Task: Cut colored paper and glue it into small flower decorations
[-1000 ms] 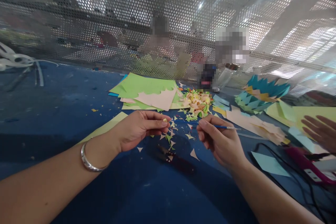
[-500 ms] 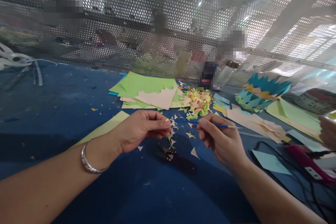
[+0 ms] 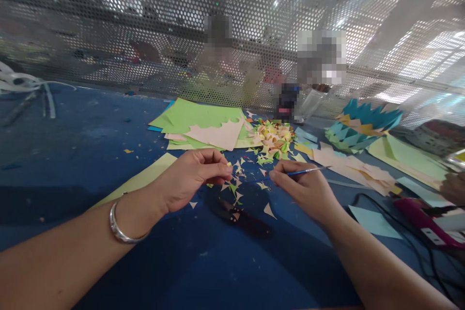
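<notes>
My left hand (image 3: 203,174), with a silver bangle at its wrist, pinches a tiny yellow paper piece (image 3: 228,165) between thumb and forefinger. To its right, my right hand (image 3: 305,186) is closed on a thin blue paintbrush (image 3: 300,172). The brush's metal end points up to the right, and its handle reaches left toward my left hand. Small paper scraps (image 3: 239,169) lie scattered on the dark blue table between and beyond both hands. Below them lies a dark object (image 3: 247,220) with pale dots, its kind unclear.
Green sheets (image 3: 203,114) and a pile of small folded paper pieces (image 3: 275,138) lie behind. A teal paper bowl (image 3: 359,128), a magenta power strip (image 3: 417,218) with black cables and another person's hand (image 3: 452,186) are at right. A perforated metal screen (image 3: 163,24) bounds the table.
The paintbrush has tilted: its metal end rose and its handle end dropped. My right hand has moved slightly left. My left hand keeps its pinch, with a small shift left.
</notes>
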Available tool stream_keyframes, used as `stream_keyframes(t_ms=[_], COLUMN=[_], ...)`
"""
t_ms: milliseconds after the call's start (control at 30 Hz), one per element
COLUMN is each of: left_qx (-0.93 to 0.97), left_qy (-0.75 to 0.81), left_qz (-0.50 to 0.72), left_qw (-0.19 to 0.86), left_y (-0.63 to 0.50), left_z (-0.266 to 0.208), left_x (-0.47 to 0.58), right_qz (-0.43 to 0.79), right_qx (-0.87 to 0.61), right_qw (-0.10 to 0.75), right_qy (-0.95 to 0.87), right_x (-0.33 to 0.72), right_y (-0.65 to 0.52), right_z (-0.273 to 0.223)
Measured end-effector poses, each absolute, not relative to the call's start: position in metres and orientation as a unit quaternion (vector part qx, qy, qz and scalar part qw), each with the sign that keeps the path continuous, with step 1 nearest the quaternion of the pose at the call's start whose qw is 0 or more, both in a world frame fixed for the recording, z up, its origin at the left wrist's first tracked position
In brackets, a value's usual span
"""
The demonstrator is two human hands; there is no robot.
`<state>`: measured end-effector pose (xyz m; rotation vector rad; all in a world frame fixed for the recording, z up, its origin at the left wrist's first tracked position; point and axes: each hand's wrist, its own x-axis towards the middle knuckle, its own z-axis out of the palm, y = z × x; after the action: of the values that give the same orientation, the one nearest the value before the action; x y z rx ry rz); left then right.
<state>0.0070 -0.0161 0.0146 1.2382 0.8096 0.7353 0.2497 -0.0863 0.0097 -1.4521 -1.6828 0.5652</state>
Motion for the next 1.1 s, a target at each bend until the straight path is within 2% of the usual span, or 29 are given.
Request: stream_keyframes(t_ms=[233, 600, 1100], left_qx=[0.565, 0.515, 0.56], left_qy=[0.365, 0.362, 0.376], left_qz=[0.319, 0.304, 0.332], left_qw=[0.668, 0.715, 0.66], left_y=[-0.021, -0.022, -0.026], left_z=[0.016, 0.018, 0.013], left_x=[0.008, 0.01, 0.014], right_qz=[0.161, 0.111, 0.055], right_qx=[-0.595, -0.544, -0.516], right_qw=[0.35, 0.476, 0.445], right_qy=[-0.706, -0.682, -0.73], right_x=[0.254, 0.238, 0.229], right_y=[-0.084, -0.099, -0.106], right_z=[0.009, 0.012, 0.015])
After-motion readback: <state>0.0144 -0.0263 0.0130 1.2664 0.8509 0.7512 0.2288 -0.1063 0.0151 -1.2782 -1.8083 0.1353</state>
